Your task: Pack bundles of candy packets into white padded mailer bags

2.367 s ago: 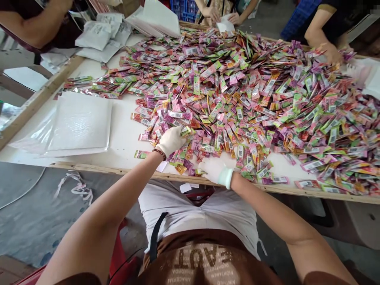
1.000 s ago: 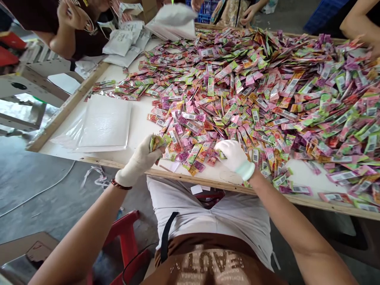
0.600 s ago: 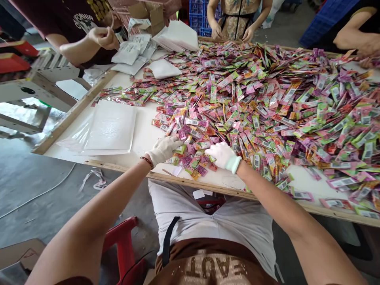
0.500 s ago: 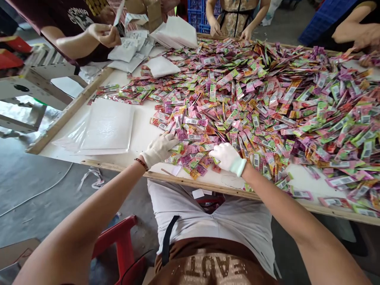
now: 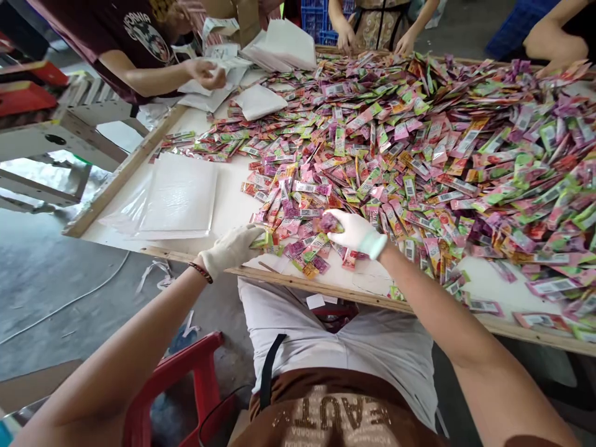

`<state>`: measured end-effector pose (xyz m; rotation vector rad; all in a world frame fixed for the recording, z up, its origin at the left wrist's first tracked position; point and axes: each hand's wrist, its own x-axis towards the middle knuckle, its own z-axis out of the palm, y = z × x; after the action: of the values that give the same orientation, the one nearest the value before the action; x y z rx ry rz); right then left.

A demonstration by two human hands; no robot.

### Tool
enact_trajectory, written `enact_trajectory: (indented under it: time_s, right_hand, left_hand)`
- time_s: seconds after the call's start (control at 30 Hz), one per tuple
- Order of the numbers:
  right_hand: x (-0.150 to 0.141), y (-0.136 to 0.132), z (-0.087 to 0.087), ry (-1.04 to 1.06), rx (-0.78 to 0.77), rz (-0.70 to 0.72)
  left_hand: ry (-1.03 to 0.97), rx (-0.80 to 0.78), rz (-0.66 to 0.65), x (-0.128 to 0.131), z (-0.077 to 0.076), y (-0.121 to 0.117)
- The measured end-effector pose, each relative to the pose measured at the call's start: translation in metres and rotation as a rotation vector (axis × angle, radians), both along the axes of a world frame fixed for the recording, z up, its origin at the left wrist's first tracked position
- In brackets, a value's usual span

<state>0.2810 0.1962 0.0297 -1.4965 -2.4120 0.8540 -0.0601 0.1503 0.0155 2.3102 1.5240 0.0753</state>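
Note:
A wide heap of small printed sachets (image 5: 400, 149) in pink, purple, green and orange, some with barcodes, covers much of the white tabletop. My left hand (image 5: 233, 248), in a white glove, is at the near left edge of the heap, its fingers closed on a green sachet (image 5: 266, 241). To the right, my gloved right hand (image 5: 356, 233) grips a purple sachet (image 5: 329, 223) between thumb and fingers. Loose sachets (image 5: 311, 251) lie between my two hands. Left of my left hand sits a stack of clear plastic bags (image 5: 179, 195), lying flat.
A wooden rim (image 5: 279, 278) edges the table. White pouches (image 5: 259, 102) and a stack of white sheets or bags (image 5: 288, 46) lie at the far left. Co-workers' hands (image 5: 207, 73) are around the far side. A red stool (image 5: 205, 366) stands by my left leg.
My left hand has drawn back left and toward me with the green sachet. My right hand has shifted slightly up and left, now holding a purple sachet. The co-worker's hand at left has reached rightward.

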Motion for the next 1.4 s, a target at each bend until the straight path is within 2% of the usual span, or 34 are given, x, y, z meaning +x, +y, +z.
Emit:
enact_trajectory:
  time_s: [0.13,0.27,0.4,0.5,0.57,0.67,0.8,0.87,0.97,1.07,1.2,1.3,1.4]
  right_hand:
    - [-0.020,0.017,-0.022,-0.306,0.110,-0.024]
    - [-0.011,0.012,-0.029,-0.345,0.180,0.003]
    - [0.015,-0.004,-0.016,-0.069,0.274,0.024]
    - [0.040,-0.013,0.002,0.091,0.212,-0.050]
    - [0.055,-0.016,0.011,0.094,0.152,-0.057]
    - [0.065,-0.020,0.014,-0.070,0.164,0.097]
    - [0.059,-0.030,0.000,-0.445,0.165,0.352]
    - [0.054,-0.035,-0.009,-0.554,0.173,0.403]
    - [0.055,-0.043,-0.016,-0.589,0.193,0.414]
    - [0.069,-0.053,-0.015,-0.515,0.235,0.360]
    - [0.089,-0.070,-0.006,-0.227,0.330,0.235]
    - [0.082,-0.075,0.002,0.010,0.191,-0.020]
    - [0.053,-0.064,0.001,0.136,-0.013,-0.315]
  left_hand:
    - [0.096,0.008,0.007,0.002,-0.018,0.000]
    - [0.093,0.101,-0.026,0.003,-0.015,-0.011]
    - [-0.058,0.164,0.073,0.017,0.002,-0.013]
    - [-0.204,0.218,0.088,0.042,0.019,0.005]
    - [-0.201,0.216,0.068,0.064,0.027,0.024]
    - [-0.033,0.163,0.059,0.101,0.030,0.052]
    - [0.198,0.115,0.044,0.134,0.022,0.073]
    - [0.254,0.092,0.040,0.139,0.019,0.075]
    - [0.214,0.084,0.034,0.130,0.020,0.067]
    - [0.024,0.145,0.116,0.104,0.023,0.049]
    - [-0.382,0.143,0.381,0.060,0.027,0.029]
    - [-0.570,0.118,0.487,0.050,0.024,0.028]
    - [-0.606,0.066,0.452,0.070,0.015,0.040]
